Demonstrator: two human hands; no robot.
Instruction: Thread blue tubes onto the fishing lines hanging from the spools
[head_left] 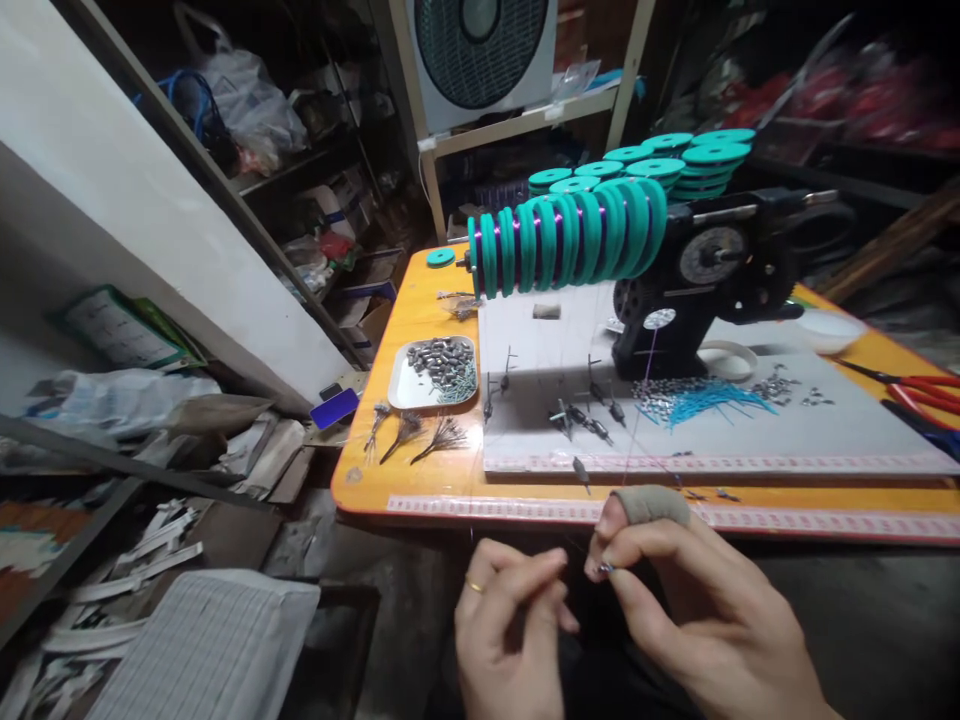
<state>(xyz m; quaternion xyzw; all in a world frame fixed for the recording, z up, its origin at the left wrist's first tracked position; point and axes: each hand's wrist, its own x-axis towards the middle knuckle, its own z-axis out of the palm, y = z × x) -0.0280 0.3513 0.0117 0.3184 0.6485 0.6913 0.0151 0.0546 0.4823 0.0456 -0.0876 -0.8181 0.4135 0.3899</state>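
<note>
My right hand (694,590), with a cloth wrap (651,504) round one finger, pinches a tiny metal piece (604,568) between thumb and fingertips, in front of the table's near edge. Close by on its left is my left hand (514,625), wearing a ring, its thumb and fingers pressed together; what they hold, if anything, is too small to make out. A thin purple line (651,350) runs down from the black machine (660,335) towards my right hand. Teal spools (566,238) of purple line sit in a row on the machine's rod.
A white tray (397,385) of grey weights stands on the orange table (360,465). Blue strands (701,400) and small metal parts lie on the white board (540,435). Red-handled pliers (930,393) are at the right; stacked teal spools (716,155) and a fan (480,50) are behind.
</note>
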